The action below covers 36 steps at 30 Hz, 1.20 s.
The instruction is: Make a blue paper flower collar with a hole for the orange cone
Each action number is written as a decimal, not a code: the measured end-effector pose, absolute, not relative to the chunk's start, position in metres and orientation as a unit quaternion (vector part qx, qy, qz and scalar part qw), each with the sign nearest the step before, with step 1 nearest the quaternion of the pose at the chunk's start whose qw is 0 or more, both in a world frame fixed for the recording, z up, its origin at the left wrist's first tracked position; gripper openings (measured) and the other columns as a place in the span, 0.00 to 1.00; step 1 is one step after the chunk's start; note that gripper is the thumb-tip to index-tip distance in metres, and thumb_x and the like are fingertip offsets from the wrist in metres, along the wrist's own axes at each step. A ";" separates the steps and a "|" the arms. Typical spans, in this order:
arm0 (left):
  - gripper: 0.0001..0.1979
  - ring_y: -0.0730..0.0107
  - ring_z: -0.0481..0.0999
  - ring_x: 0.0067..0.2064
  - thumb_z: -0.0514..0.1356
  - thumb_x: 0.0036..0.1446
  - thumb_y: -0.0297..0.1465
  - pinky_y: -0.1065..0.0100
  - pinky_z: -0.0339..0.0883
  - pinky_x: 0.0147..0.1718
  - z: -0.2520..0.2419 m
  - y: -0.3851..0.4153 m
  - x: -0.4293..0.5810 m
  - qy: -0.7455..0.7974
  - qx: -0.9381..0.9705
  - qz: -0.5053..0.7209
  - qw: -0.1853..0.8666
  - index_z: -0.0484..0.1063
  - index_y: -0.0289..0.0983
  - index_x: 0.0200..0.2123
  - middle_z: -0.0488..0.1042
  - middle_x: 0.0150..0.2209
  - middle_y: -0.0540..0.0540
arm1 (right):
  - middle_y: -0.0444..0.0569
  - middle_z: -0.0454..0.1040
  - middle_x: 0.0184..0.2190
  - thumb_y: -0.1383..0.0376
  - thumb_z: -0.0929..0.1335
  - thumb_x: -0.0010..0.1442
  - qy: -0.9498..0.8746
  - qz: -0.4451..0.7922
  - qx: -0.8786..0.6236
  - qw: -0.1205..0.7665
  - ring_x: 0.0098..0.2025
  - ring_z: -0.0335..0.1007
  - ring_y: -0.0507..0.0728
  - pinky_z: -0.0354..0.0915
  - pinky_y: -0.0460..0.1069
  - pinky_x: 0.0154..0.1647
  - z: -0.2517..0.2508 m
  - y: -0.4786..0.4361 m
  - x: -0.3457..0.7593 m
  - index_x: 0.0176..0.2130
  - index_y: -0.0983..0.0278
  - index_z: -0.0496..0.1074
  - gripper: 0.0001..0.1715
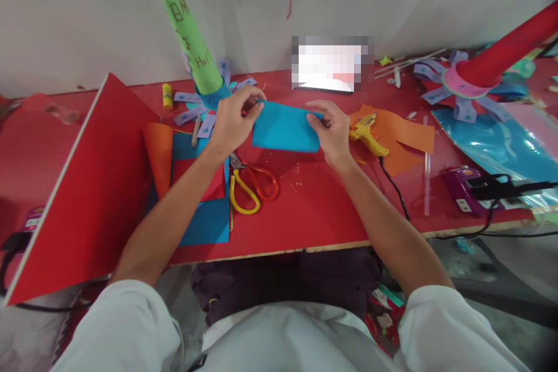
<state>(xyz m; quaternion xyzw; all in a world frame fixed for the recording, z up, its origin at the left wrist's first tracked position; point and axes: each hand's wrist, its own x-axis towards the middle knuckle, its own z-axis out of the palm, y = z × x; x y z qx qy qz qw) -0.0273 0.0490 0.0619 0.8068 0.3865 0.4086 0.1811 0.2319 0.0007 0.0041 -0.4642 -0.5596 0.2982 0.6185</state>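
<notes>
Between my hands, above the red table, is a blue sheet of paper (285,128). My left hand (238,116) pinches its upper left corner between thumb and fingers. At the upper right corner, my right hand (330,131) grips the sheet the same way. Scissors (254,185) with one yellow and one red handle lie below the sheet, their blades partly hidden by my left arm. A yellow glue gun (367,133) rests on orange paper (403,139) to the right of my right hand.
A green paper tube (187,29) stands behind my left hand, and a red tube (505,61) leans at the right. An orange cone (159,157) and a red board (93,197) stand at left. A purple power socket (464,189) and cables sit at right; a pixelated screen (326,67) is at the back.
</notes>
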 end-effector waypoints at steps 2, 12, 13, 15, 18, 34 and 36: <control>0.14 0.62 0.81 0.40 0.62 0.73 0.46 0.59 0.78 0.45 0.062 0.048 -0.027 0.388 0.807 0.408 0.178 0.78 0.43 0.48 0.79 0.39 0.45 | 0.51 0.84 0.49 0.44 0.77 0.63 -0.565 0.297 -0.461 0.616 0.56 0.80 0.66 0.76 0.64 0.63 0.004 0.002 0.232 0.46 0.53 0.82 0.20; 0.13 0.62 0.81 0.40 0.62 0.74 0.45 0.59 0.79 0.44 0.059 0.049 -0.027 0.387 0.801 0.418 0.186 0.76 0.44 0.49 0.78 0.38 0.46 | 0.50 0.84 0.45 0.51 0.77 0.65 -0.571 0.287 -0.457 0.618 0.51 0.82 0.63 0.77 0.61 0.58 0.003 0.002 0.234 0.44 0.54 0.83 0.13; 0.13 0.62 0.81 0.40 0.62 0.74 0.46 0.59 0.79 0.44 0.058 0.049 -0.027 0.386 0.801 0.419 0.185 0.76 0.43 0.48 0.78 0.38 0.46 | 0.50 0.84 0.45 0.50 0.77 0.65 -0.571 0.287 -0.458 0.618 0.51 0.82 0.63 0.77 0.61 0.58 0.003 0.002 0.234 0.44 0.54 0.83 0.13; 0.13 0.63 0.82 0.40 0.63 0.73 0.46 0.59 0.79 0.43 0.057 0.050 -0.027 0.383 0.800 0.423 0.185 0.76 0.43 0.48 0.78 0.38 0.46 | 0.50 0.84 0.46 0.49 0.77 0.65 -0.569 0.286 -0.463 0.616 0.51 0.81 0.64 0.78 0.62 0.58 0.004 0.002 0.234 0.44 0.54 0.83 0.15; 0.12 0.64 0.81 0.39 0.63 0.73 0.45 0.61 0.79 0.41 0.056 0.051 -0.028 0.384 0.798 0.423 0.192 0.75 0.44 0.50 0.79 0.37 0.47 | 0.50 0.84 0.45 0.47 0.77 0.64 -0.570 0.283 -0.465 0.616 0.52 0.81 0.64 0.78 0.62 0.57 0.004 0.002 0.234 0.44 0.54 0.82 0.16; 0.05 0.68 0.81 0.39 0.66 0.71 0.37 0.66 0.75 0.39 0.065 0.046 -0.028 0.377 0.780 0.454 0.207 0.76 0.43 0.44 0.80 0.38 0.48 | 0.49 0.79 0.43 0.44 0.73 0.71 -0.590 0.249 -0.477 0.602 0.38 0.75 0.58 0.76 0.56 0.41 -0.006 0.005 0.238 0.50 0.55 0.78 0.20; 0.05 0.68 0.80 0.38 0.67 0.71 0.37 0.66 0.75 0.39 0.066 0.046 -0.029 0.378 0.778 0.454 0.212 0.76 0.43 0.44 0.81 0.38 0.48 | 0.49 0.79 0.42 0.44 0.74 0.69 -0.589 0.253 -0.475 0.602 0.38 0.75 0.58 0.76 0.56 0.41 -0.007 0.006 0.238 0.50 0.55 0.78 0.20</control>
